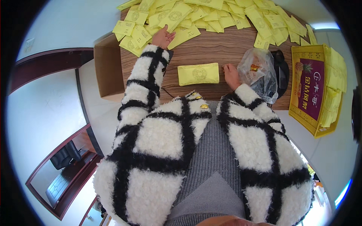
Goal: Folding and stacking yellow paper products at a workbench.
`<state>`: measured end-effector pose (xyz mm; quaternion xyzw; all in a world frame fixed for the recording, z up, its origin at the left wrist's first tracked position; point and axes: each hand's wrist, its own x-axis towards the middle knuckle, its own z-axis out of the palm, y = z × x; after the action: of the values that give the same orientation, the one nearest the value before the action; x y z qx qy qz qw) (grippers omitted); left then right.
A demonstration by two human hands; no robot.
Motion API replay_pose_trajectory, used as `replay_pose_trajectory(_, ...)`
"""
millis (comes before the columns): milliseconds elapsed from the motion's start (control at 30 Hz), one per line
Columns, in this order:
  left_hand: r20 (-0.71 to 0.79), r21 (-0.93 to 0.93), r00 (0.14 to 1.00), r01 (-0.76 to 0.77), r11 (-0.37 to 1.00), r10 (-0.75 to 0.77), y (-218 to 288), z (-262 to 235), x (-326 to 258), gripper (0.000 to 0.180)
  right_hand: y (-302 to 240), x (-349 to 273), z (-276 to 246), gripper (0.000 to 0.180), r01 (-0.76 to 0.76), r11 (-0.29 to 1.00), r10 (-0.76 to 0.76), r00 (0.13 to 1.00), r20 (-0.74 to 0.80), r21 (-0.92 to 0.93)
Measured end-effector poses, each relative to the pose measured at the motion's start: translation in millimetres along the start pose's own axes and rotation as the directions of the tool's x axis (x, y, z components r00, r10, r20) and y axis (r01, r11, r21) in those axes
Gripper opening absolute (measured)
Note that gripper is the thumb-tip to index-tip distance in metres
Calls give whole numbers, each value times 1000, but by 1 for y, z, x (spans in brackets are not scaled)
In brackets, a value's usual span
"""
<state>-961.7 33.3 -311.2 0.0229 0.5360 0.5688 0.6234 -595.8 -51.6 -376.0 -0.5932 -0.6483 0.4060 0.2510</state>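
Hanging open by yellow pile: your left hand. Your right hand curled, can't tell if gripping; packet just left of it, bag just right.

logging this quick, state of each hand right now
Left hand: open, at the heap of flat yellow paper packets.
Right hand: curled beside one rectangular yellow paper packet; whether it holds anything cannot be told.
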Motion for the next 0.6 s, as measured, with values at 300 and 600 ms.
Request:
replay_pose_trajectory(300, 84, 154, 969, -241, 958, 230, -3, 13, -6, 15, -6, 5, -7, 28, -10, 999, 11, 1000, 15, -40)
replay_pose_trajectory(600, 306, -142, 927, -179, 973, 215, -27, 26, -73, 28, -1, 15, -24, 31, -242, 937, 245, 969, 20, 251)
